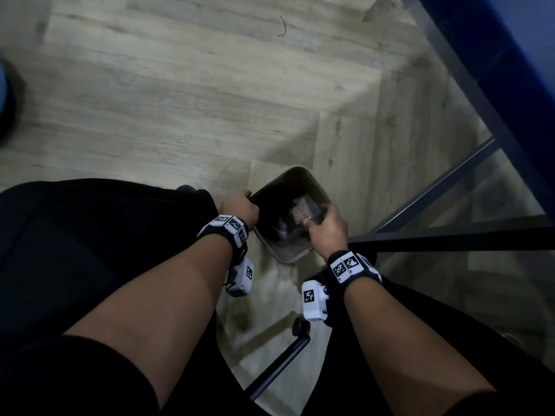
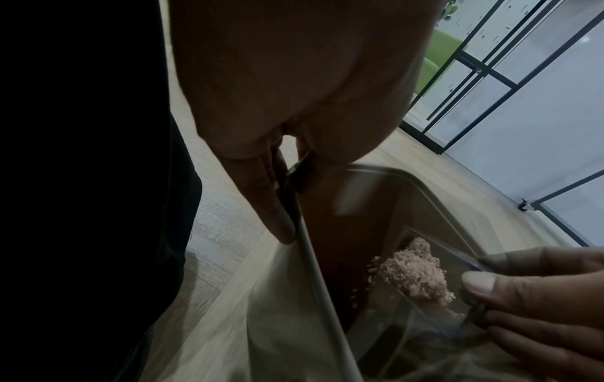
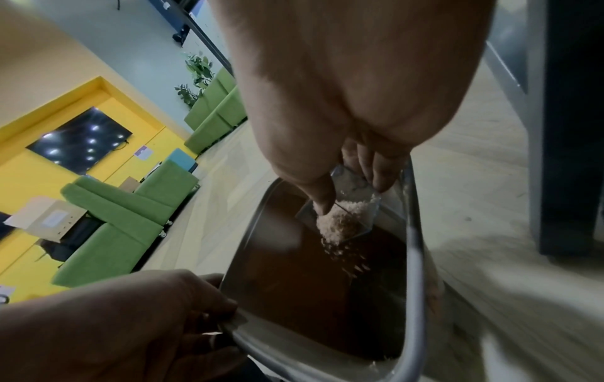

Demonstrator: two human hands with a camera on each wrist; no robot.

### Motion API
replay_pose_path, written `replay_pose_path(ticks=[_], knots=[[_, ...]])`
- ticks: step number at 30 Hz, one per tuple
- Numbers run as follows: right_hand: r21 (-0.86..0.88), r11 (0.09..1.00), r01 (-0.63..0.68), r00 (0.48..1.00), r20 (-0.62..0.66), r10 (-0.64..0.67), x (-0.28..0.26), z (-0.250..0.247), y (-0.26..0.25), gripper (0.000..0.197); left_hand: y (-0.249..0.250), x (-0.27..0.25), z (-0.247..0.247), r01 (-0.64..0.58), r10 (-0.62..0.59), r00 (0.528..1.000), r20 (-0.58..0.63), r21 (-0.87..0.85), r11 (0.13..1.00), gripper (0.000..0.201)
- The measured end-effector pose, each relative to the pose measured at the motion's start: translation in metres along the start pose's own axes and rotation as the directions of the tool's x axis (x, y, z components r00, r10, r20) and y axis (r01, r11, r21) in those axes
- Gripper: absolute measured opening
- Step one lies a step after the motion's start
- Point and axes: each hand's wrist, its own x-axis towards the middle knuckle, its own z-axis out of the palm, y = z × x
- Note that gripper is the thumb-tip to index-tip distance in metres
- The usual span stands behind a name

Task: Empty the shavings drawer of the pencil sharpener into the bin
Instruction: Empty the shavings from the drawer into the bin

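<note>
2 hands work: left hand [image 1: 240,207] fingers grip the bin [image 1: 271,235] rim, right hand [image 1: 327,228] fingers pinch the tilted shavings drawer [image 3: 354,206]

Bare forearms, black wristbands [image 1: 228,228] with white tag blocks, white wrist cameras [image 1: 313,301], dark trousers [image 1: 60,250]

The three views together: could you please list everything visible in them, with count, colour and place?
bin: one, beige with a dark inside, on the floor between the hands
shavings drawer: one, clear, tilted over the bin's opening
shavings: one pale brown heap in the drawer, some falling into the bin
floor: one, light wood planks
sofas: several, green, against the far walls
screen: one, black, on the yellow wall
plant: one, green, behind the sofas
left hand: grips the bin's rim
right hand: pinches the drawer
</note>
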Motion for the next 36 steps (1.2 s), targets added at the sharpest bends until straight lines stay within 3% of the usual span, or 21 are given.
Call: replay_pose_path(ticks=[13,24,36], knots=[[-0.002,1.0,-0.001,1.0,0.023,0.001,-0.007,0.001,-0.002,0.045,0.002,0.001,-0.001,-0.008,0.008,1.0,0.008,-0.007,1.0,0.038],[-0.029,0.999,0.044,0.999,0.031,-0.043,-0.01,0.004,-0.003,0.042,0.001,0.004,0.001,-0.002,0.002,1.0,0.023,-0.004,1.0,0.046],[-0.095,0.991,0.099,0.995,0.029,-0.096,-0.012,0.008,-0.001,0.043,0.001,0.002,-0.001,-0.008,0.008,1.0,0.011,-0.002,1.0,0.04]])
